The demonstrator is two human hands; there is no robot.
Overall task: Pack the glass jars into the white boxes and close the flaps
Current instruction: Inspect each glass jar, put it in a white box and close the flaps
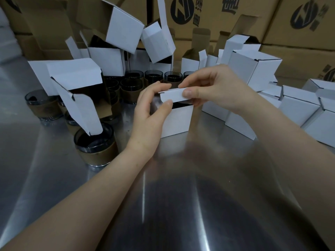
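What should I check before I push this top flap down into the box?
1. Is the box upright on the table? Ok.
2. Grip: ok. The left hand and the right hand both pinch the top flap.
3. Flap tucked in: not ok. It stands raised over a dark gap.
4. Box loaded: cannot tell. The gap shows only darkness.
5. Room to work: ok. The loose jar by the left forearm stands apart from the box.
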